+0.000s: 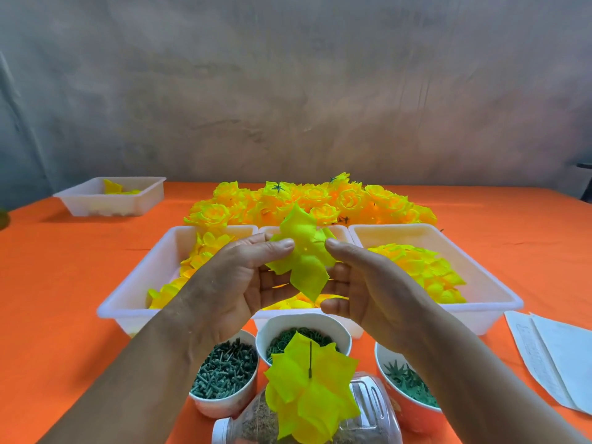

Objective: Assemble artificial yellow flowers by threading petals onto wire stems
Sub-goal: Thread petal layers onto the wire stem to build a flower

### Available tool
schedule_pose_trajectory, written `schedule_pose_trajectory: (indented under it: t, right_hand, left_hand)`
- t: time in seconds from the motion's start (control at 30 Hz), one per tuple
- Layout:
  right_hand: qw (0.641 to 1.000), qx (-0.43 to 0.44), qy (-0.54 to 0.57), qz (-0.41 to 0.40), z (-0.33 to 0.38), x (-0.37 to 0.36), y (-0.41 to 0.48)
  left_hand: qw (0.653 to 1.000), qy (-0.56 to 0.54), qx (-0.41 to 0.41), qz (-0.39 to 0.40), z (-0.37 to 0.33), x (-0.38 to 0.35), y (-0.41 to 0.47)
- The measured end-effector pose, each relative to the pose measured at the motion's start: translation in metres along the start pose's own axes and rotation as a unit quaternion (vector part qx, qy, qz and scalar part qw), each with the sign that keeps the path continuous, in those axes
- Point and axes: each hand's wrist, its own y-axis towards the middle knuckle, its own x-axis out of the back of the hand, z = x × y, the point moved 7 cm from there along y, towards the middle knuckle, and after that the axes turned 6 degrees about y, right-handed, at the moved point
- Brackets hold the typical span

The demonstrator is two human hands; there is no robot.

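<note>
Petal piece was pinched between thumbs and curled fingers of the left hand and right hand, above the middle tray.

The middle tray is mostly hidden behind the left hand, the right hand and the petal piece they pinch. The bottom edge cuts off the plastic jar, and the right edge cuts off the papers. The right forearm covers part of the right-hand bowl.

The left hand and right hand are bare, with short nails, and both forearms are unsleeved.
</note>
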Motion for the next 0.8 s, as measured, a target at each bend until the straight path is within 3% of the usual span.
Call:
schedule_pose_trajectory:
  t: [0.37, 0.8]
  right_hand:
    - [0.999, 0.042, 0.011, 0.007, 0.003, -0.004, -0.008]
    - [0.996, 0.07, -0.063, 0.005, 0.018, -0.008, -0.025]
  left_hand:
    - [1.0, 0.019, 0.004, -0.003, 0.0, 0.001, -0.014]
    - [0.991, 0.126, -0.001, 0.036, -0.008, -0.018, -0.031]
